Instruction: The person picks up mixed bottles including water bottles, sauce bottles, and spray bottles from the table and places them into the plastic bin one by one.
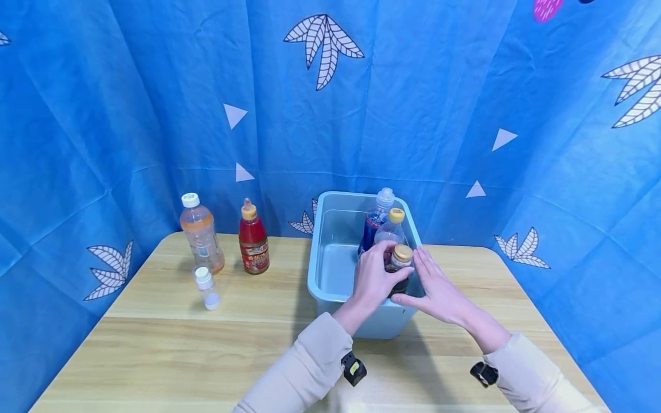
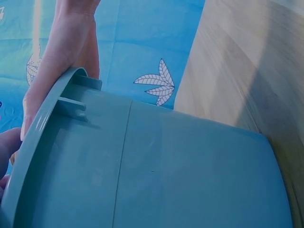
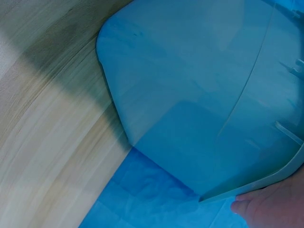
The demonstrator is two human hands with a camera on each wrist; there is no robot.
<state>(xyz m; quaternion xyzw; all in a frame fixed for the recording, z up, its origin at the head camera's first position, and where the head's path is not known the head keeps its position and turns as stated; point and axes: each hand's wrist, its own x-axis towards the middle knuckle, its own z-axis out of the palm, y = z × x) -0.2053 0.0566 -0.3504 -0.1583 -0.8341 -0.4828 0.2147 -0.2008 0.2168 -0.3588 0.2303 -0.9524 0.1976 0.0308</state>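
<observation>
In the head view a light-blue plastic bin stands on the table with several bottles along its right side. My left hand reaches over the near rim, fingers and thumb curved round a dark bottle with a tan cap, its lower part hidden. My right hand is at the bin's near right corner, fingers extended and thumb apart, close beside that bottle. Behind it in the bin are a clear bottle with a yellow cap and a blue bottle with a clear cap. The left wrist view shows the bin's outer wall.
To the bin's left stand a red sauce bottle, a clear bottle with an orange band and a small white-capped bottle. A blue patterned curtain hangs behind and beside the wooden table.
</observation>
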